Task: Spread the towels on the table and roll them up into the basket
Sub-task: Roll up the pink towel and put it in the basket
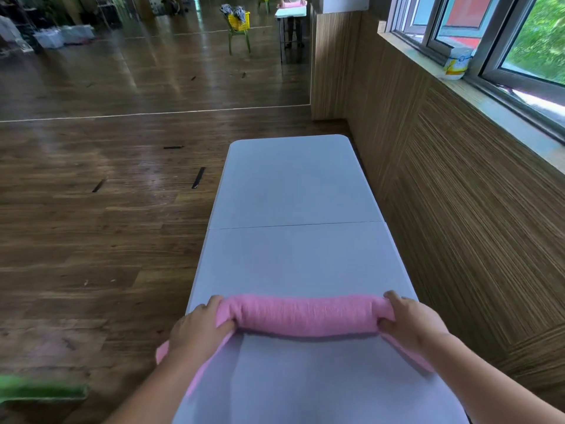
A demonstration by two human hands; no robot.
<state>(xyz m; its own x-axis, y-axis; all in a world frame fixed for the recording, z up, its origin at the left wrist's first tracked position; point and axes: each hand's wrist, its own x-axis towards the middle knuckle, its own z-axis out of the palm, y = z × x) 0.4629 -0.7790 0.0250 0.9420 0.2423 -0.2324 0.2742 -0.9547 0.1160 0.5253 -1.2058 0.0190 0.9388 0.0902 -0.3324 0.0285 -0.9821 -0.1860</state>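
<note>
Currently, one pink towel (pixel 305 313), rolled into a long cylinder, lying crosswise on the near half of the white bench (pixel 290 185). Left hand (pixel 198 328): fingers (pixel 214 301) curled over the roll's left end, gripping it. Right hand (pixel 412 322): fingers (pixel 393 296) wrapped round the right end likewise. Pink edges trail from both ends toward the near side, under the wrists. Yellow basket (pixel 240 21): far across the room, on a green chair (pixel 240 38), cloths heaped inside.

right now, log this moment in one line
pink towel: roll across white table | left hand: grips left end | right hand: grips right end
</note>
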